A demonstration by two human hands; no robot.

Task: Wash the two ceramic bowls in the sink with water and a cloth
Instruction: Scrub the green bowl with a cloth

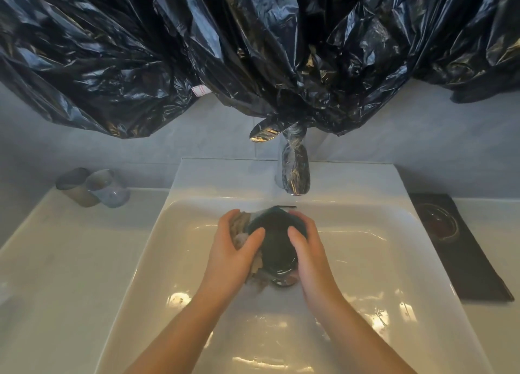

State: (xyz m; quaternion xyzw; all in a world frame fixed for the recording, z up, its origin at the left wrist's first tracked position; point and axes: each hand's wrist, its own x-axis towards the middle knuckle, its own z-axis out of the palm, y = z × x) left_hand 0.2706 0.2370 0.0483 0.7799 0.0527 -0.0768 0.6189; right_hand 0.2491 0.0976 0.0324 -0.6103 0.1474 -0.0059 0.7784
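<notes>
A dark ceramic bowl (277,241) sits turned on its side between my two hands, low in the white sink (365,261) under the faucet. My left hand (235,251) presses a brownish cloth (240,227) against the bowl's left side. My right hand (305,247) grips the bowl's right side. A second dark bowl (437,224) rests on a dark mat on the counter to the right. Whether water runs from the faucet is unclear.
A chrome faucet (294,173) stands at the sink's back, its lever (263,133) pointing left. Black plastic sheeting (253,49) hangs above it. Two cups (95,186) lie on the left counter. The dark mat (472,261) lies on the right counter.
</notes>
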